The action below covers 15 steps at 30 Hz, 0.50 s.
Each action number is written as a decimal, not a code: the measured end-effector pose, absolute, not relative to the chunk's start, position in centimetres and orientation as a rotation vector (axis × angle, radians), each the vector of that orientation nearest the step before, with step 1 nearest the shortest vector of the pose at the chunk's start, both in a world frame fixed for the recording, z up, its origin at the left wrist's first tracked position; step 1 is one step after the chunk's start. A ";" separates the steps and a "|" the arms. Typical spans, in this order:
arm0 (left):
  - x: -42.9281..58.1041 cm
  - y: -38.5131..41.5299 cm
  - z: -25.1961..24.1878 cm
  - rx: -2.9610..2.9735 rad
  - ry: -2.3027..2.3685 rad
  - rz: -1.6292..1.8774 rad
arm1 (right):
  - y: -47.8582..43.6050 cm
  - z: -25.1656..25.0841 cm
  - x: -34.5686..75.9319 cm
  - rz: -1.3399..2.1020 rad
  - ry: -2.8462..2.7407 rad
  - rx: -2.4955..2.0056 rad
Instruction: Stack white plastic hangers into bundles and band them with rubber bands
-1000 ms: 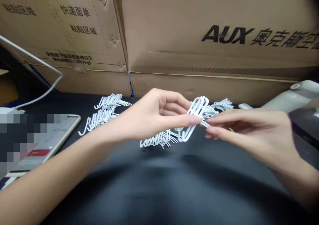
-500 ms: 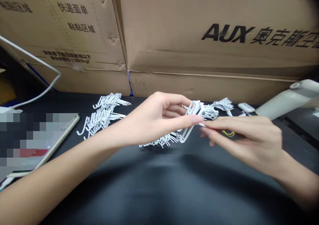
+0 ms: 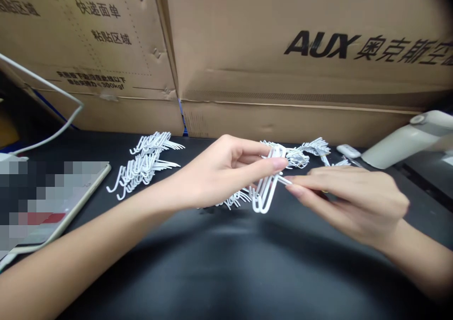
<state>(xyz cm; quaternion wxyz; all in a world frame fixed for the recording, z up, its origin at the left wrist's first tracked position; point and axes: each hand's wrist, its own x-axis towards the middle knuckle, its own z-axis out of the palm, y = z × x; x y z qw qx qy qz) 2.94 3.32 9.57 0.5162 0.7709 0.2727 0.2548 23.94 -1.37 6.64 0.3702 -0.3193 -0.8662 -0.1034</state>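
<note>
Pinching, my left hand and right hand hang above the black tabletop; white clusters of bent wire-like hooks look grouped, while the white hook bundle in my left, thin ends in my right, seems unfinished.

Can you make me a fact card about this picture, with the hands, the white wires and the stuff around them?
Left hand: holds a bunch of bent white wires
Right hand: fingers pinch wire ends sticking out of the bunch
More wires: in piles on the black table
Far left: a phone
Far right: a pale bottle
Behind: cardboard boxes, one marked AUX
</note>
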 end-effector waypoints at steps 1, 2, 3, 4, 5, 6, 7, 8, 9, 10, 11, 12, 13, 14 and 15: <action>2.9 3.3 9.5 1.850 0.660 0.601 | -1.4 6.6 23.9 -0.261 -2.217 -0.831; 3.0 3.3 9.5 1.848 0.662 0.594 | -1.5 6.7 23.8 -0.258 -2.216 -0.838; 3.0 3.3 9.5 1.848 0.663 0.594 | -1.5 6.7 23.8 -0.259 -2.220 -0.842; 3.0 3.3 9.4 1.849 0.664 0.596 | -1.6 6.7 23.7 -0.268 -2.227 -0.844; 3.1 3.2 9.3 1.852 0.664 0.605 | -1.6 6.7 23.6 -0.282 -2.238 -0.842; 3.1 3.2 9.3 1.856 0.667 0.617 | -1.6 6.7 23.5 -0.299 -2.256 -0.841; 3.2 3.1 9.2 1.860 0.672 0.629 | -1.6 6.8 23.4 -0.320 -2.275 -0.838; 3.3 3.0 9.1 1.863 0.678 0.641 | -1.6 6.8 23.3 -0.342 -2.294 -0.837; 3.4 2.9 9.1 1.865 0.683 0.651 | -1.6 6.9 23.2 -0.365 -2.312 -0.836; 3.5 2.8 9.0 1.867 0.689 0.659 | -1.6 6.9 23.2 -0.385 -2.328 -0.840; 3.6 2.8 9.0 1.868 0.694 0.665 | -1.6 6.9 23.1 -0.400 -2.337 -0.842; 3.6 2.7 8.9 1.870 0.698 0.670 | -1.6 6.8 23.1 -0.406 -2.339 -0.845; 3.6 2.7 8.9 1.871 0.698 0.672 | -1.6 6.7 23.2 -0.401 -2.335 -0.843; 3.6 2.8 8.8 1.872 0.693 0.674 | -1.5 6.5 23.4 -0.380 -2.327 -0.824; 3.5 2.9 8.8 1.871 0.687 0.671 | -1.3 6.2 23.6 -0.330 -2.313 -0.803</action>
